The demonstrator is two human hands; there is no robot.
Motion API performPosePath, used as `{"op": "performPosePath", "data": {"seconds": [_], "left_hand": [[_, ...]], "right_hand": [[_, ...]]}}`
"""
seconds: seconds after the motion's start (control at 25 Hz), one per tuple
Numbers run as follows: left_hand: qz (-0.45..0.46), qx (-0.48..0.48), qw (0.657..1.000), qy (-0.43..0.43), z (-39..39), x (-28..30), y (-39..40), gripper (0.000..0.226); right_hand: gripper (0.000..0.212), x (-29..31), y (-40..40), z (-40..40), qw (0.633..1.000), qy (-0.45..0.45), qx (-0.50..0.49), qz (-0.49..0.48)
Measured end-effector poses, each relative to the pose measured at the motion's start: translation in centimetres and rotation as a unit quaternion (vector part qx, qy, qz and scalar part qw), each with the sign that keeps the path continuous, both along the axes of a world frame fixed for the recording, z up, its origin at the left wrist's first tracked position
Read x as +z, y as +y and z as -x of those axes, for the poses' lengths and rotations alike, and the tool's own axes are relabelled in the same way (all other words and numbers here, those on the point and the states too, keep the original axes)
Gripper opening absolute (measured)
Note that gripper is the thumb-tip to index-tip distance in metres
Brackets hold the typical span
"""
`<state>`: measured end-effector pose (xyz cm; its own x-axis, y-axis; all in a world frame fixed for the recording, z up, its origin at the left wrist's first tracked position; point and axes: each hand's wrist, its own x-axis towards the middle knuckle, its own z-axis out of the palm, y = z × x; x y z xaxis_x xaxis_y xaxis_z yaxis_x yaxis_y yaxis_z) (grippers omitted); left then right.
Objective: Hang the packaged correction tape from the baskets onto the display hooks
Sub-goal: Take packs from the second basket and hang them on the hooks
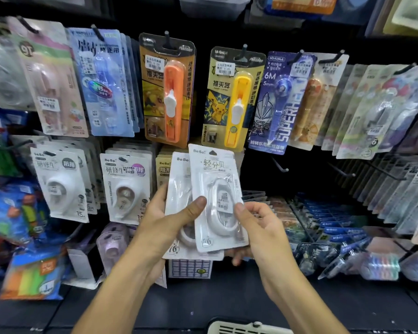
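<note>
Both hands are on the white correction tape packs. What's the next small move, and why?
Probably lift the front pack, pinched by the right hand, up and right to the bare hook. The left hand holds the pack behind, and that hook carries nothing.

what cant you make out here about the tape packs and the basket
Head view only:
- Rear white pack: mostly covered by the front pack and the left hand; how many packs sit behind cannot be told.
- Right hand: its fingers go behind the packs.
- Basket: cut off by the bottom edge, contents unseen.
- Price sticker on the front pack: too small to read.
- Far-left hanging packs: blurred.
</note>
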<state>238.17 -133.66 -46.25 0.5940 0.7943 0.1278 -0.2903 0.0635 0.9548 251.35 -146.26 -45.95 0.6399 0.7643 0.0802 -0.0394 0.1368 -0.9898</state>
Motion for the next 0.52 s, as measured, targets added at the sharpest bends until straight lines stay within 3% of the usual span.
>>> {"op": "performPosePath", "data": {"seconds": [0.12,0.28,0.4,0.52], "left_hand": [[-0.032,0.049,0.998,0.015,-0.5,-0.2,0.0,0.069],[-0.07,0.129,0.989,0.035,-0.6,-0.2,0.2,0.054],[-0.106,0.218,0.969,0.038,0.2,0.1,1.1,0.057],[-0.091,0.215,0.972,-0.001,0.2,0.1,1.0,0.049]], "right_hand": [[0.043,0.2,-0.5,0.6,0.998,-0.053,0.025,0.001],[0.039,-0.2,-1.1,0.1,0.997,0.003,-0.076,0.007],[0.037,0.2,-2.3,-0.3,0.996,0.015,-0.085,0.015],[0.04,0.8,-2.0,-0.2,0.995,0.044,-0.094,0.01]]}}
